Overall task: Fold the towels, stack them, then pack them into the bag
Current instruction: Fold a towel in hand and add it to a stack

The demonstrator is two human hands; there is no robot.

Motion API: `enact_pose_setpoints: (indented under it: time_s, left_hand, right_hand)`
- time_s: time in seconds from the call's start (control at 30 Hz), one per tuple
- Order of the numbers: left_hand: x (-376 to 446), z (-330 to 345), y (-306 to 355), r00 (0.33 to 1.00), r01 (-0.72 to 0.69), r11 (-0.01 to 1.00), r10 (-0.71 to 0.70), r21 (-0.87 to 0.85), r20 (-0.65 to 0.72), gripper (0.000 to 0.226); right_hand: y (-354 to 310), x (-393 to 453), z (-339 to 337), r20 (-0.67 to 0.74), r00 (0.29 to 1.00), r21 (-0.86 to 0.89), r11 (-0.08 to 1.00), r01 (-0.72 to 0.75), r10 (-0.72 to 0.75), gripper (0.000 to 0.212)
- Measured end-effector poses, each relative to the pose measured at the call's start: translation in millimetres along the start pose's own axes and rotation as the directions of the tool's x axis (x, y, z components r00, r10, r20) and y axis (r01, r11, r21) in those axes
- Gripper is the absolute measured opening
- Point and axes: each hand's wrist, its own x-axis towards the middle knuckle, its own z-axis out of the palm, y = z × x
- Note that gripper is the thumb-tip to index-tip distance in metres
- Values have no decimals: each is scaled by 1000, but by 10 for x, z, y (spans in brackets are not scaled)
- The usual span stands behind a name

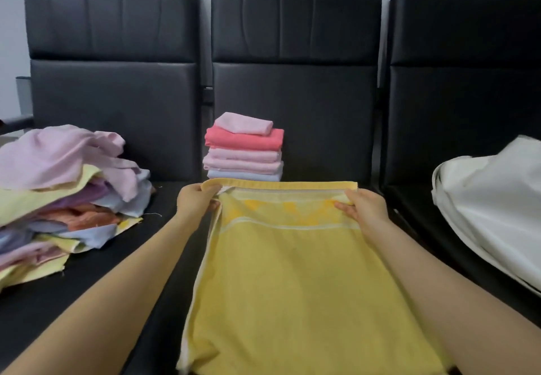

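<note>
Yellow towel (292,281) lies nearest you, spread over the middle black seat (164,246) and running from the near edge to its far hem. Your left hand (194,203) pinches the far left corner and your right hand (364,206) pinches the far right corner, both with fingers curled on the hem. To fold it well, I judge you should keep the hem taut between the hands, match the corners squarely to the opposite edge, then smooth the crease flat. Far to the left, a loose heap of unfolded towels (61,193) waits on the left seat. Just beyond the hem stands the folded stack (244,152), close enough that a careless lift could knock it. On the right seat lies the white bag (491,199), its opening not clear to see.
</note>
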Motion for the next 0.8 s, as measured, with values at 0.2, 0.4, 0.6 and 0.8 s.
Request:
enact_pose_setpoints:
  time_s: [0.2, 0.4, 0.6, 0.8]
  left_hand:
    - [137, -155, -358, 999, 21, 982, -26, 190, 27, 31]
    - [-30, -310, -329, 989, 90, 959, -119, 269, 93, 48]
    - [-651, -479, -180, 947, 63, 905, -188, 422, 261, 29]
    - [-1386, -734, 0, 852, 50, 843, -316, 535, 418, 44]
  right_hand:
    - [149, 124, 313, 139, 989, -350, 932, 97, -50, 53]
    - [36, -293, 283, 313, 922, -595, 710, 377, -228, 47]
    - [-31, -1018, 253, 575, 765, -585, 508, 633, -291, 35]
    - [-58, -1634, 185, 747, 577, -484, 325, 813, -331, 19]
